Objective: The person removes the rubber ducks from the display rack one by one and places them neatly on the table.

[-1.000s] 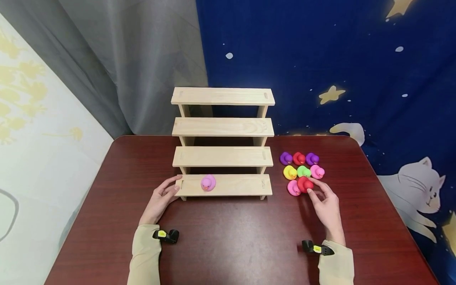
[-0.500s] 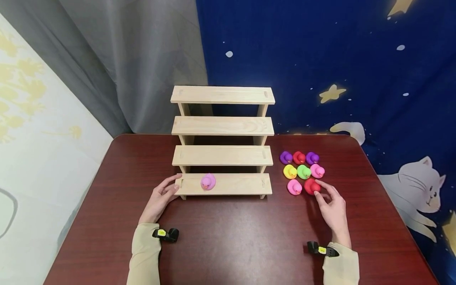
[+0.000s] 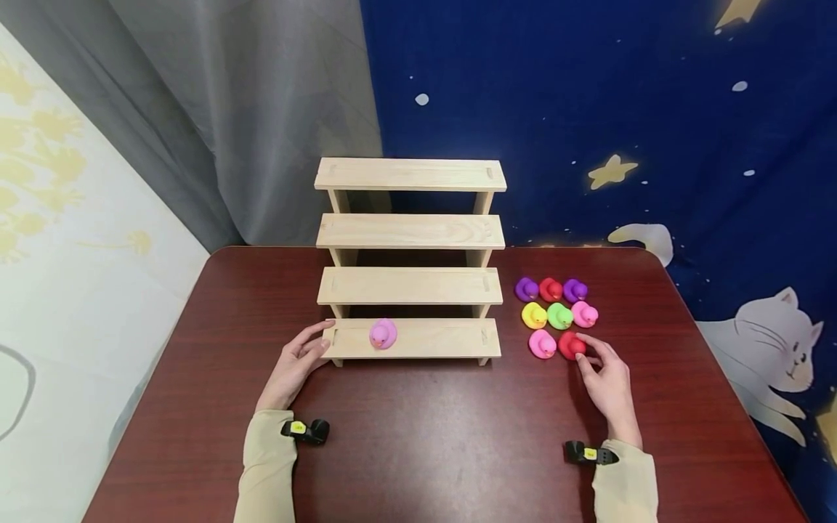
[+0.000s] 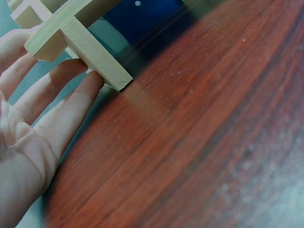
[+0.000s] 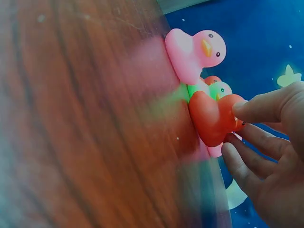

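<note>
At the left end of a stepped wooden shelf's bottom board (image 3: pixel 431 338), my left hand (image 3: pixel 288 370) rests with extended fingers. The left wrist view shows the fingertips against the shelf leg (image 4: pixel 97 54) and the board's end. My right hand (image 3: pixel 609 385) pinches a red rubber duck (image 3: pixel 571 346) by its head, thumb on one side and fingers on the other. In the right wrist view this red duck (image 5: pixel 209 118) sits right at the tabletop, near a pink duck (image 5: pixel 187 54). A lilac duck (image 3: pixel 382 334) stands on the bottom board, left of centre.
Right of the shelf, more rubber ducks form rows: purple (image 3: pixel 526 289), red (image 3: pixel 551 290) and purple at the back, then yellow (image 3: pixel 534 316), green (image 3: pixel 559 316) and pink. A pink duck (image 3: pixel 542 344) is left of the held one. Curtains hang behind the dark red table (image 3: pixel 405 443).
The right hand has moved the red duck rightward from overlapping the pink duck to a spot beside it in the front row. The left hand stays at the shelf's end.
</note>
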A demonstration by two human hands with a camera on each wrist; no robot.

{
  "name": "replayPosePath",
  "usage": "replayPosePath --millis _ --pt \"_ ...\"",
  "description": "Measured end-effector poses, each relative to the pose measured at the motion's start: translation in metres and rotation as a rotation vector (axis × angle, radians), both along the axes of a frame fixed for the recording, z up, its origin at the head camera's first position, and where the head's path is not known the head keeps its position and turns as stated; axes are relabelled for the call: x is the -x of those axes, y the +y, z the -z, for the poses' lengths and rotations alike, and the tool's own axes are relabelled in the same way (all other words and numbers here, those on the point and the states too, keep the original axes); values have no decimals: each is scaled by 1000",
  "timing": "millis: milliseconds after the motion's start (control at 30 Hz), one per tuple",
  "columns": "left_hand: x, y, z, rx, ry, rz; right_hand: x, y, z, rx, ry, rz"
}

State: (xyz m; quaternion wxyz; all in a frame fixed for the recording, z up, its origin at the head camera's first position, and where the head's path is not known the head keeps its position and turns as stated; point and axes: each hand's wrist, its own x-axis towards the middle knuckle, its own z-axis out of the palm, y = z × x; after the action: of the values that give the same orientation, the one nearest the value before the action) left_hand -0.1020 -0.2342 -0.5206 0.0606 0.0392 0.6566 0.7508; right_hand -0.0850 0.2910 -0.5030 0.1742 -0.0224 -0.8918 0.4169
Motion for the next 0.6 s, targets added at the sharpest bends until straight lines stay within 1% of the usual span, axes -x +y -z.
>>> replayPosePath --millis 200,333,500,600 --pt "0 0 1 -5 8 -3 5 2 1 2 -7 -25" --pt "0 0 0 4 6 -1 6 2 1 3 -5 -40" --pt "-1 1 -1 7 -1 -5 5 0 1 23 23 -57" --pt "0 1 -1 3 9 4 5 -1 -1 50 37 -50"
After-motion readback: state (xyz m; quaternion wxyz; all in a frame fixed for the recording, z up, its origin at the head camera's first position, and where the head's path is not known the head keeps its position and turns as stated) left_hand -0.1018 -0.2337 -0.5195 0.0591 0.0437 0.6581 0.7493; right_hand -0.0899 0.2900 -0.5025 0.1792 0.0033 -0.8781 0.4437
